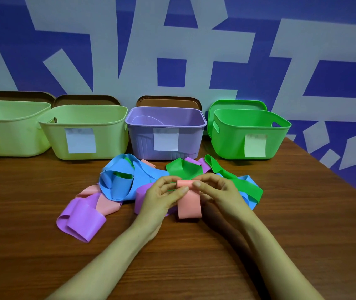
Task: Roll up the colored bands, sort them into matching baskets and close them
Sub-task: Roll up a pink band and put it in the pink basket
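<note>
**Early stage of the task.** The left hand (164, 195) and right hand (218, 191) both pinch the upper end of a pink band (189, 204), held low over the bench (302, 213). Its top is curled into the start of a roll and its tail hangs loose. A blue band (118, 182), a purple band (82, 221) and a green band (183, 167) lie unrolled in the pile. The purple basket (142, 144), green basket (229, 144) and two pale yellow-green baskets (108, 144) stand open, with lids (168, 101) propped behind. No band shows inside them, though the interiors are largely hidden. Rolling, sorting and closing appear almost wholly to remain.
</note>
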